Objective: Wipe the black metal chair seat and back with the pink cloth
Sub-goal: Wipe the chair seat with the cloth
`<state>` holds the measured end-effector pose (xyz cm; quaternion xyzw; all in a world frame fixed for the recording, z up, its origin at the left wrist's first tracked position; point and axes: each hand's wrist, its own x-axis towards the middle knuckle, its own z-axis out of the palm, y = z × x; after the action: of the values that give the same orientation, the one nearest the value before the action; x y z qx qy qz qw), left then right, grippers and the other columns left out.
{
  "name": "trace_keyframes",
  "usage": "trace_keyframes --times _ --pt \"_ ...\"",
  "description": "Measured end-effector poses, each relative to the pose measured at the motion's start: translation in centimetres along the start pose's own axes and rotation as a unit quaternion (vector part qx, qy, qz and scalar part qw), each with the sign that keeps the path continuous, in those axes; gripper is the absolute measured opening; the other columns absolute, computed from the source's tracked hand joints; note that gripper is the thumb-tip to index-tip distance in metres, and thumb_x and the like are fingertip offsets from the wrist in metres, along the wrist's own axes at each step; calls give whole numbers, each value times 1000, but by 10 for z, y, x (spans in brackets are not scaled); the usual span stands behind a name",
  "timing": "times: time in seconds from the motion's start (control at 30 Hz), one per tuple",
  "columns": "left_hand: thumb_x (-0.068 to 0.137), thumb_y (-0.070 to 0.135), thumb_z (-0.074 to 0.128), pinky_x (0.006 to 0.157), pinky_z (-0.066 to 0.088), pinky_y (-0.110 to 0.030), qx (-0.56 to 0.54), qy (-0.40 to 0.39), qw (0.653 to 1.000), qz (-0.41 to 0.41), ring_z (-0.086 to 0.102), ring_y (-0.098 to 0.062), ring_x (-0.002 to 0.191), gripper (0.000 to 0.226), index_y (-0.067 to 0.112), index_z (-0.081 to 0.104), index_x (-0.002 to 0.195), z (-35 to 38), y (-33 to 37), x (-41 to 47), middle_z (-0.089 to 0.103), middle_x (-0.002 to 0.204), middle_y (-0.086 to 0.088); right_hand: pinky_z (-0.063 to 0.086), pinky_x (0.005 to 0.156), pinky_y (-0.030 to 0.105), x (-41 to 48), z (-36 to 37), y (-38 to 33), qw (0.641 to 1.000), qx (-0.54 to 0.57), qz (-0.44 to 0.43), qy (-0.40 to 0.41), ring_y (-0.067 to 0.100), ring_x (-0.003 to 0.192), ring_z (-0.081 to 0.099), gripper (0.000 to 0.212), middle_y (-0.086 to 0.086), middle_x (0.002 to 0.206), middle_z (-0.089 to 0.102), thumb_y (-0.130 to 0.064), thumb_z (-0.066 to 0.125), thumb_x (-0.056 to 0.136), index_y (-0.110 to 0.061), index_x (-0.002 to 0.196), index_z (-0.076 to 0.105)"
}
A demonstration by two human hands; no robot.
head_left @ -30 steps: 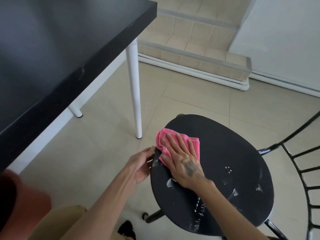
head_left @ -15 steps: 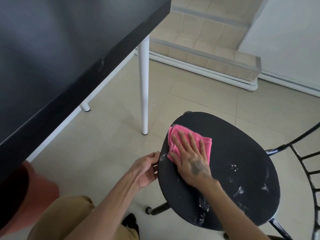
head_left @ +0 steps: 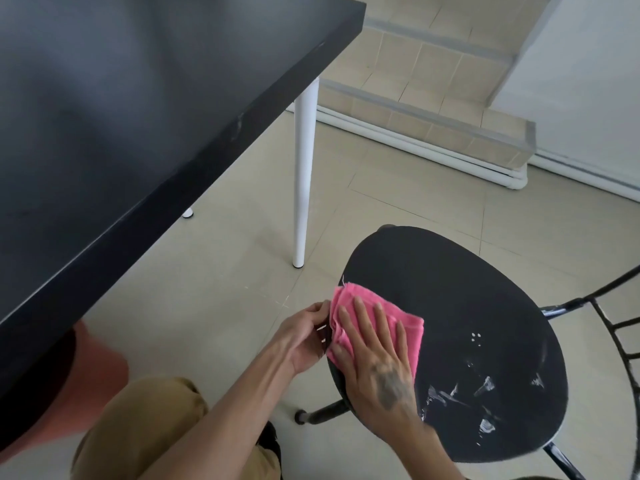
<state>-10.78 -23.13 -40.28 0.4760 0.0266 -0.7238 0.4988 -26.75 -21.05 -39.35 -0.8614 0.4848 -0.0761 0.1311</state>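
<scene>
The black metal chair seat [head_left: 450,306], round and flat, fills the lower right and carries white smears near its right side. Its wire chair back [head_left: 620,327] shows at the right edge. The folded pink cloth [head_left: 408,327] lies on the seat's left rim. My right hand [head_left: 374,362] presses flat on the cloth, fingers spread and pointing away from me. My left hand [head_left: 304,337] grips the seat's left edge just beside the cloth, thumb on top.
A black table [head_left: 138,133] with white legs [head_left: 303,174] stands close on the left, its corner overhanging the floor. Tiled steps [head_left: 433,109] and a white wall lie beyond. A chair leg [head_left: 322,414] sticks out below the seat. My knee in tan trousers is at bottom left.
My right hand has slid the cloth toward the seat's left rim, nearer my left hand, so it now overlaps the edge. The view has shifted slightly.
</scene>
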Motion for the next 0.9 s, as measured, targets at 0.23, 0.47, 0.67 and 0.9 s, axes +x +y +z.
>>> trace_keyframes --times 0.23,0.47,0.67,0.9 --pt "101 19 54 66 56 -32 -15 -26 999 -14 67 -19 73 19 8 69 106 -9 -4 -5 69 86 -8 0 122 62 -15 7 -21 996 -35 69 -35 35 154 1 61 4 167 10 -60 10 103 -35 160 13" --pt "105 29 45 67 49 -30 -17 -22 1000 -6 61 -18 67 34 6 69 95 -9 -4 -7 66 76 -5 -10 120 61 71 -4 0 992 -18 117 -34 30 155 -11 59 -3 169 -7 -56 17 104 -41 159 2" --pt "104 33 48 67 47 -32 3 3 1000 4 60 -21 73 35 6 68 96 -7 -2 -8 65 80 -8 -13 120 60 132 -13 13 988 -15 150 -44 31 154 -15 60 0 169 -11 -55 16 105 -37 160 1" --pt "104 42 41 70 50 -34 -34 19 999 1 63 -23 74 49 4 69 94 -4 0 -7 69 79 -9 -14 122 51 85 -12 4 997 3 65 -47 24 153 -20 57 -7 167 -12 -51 19 106 -39 160 4"
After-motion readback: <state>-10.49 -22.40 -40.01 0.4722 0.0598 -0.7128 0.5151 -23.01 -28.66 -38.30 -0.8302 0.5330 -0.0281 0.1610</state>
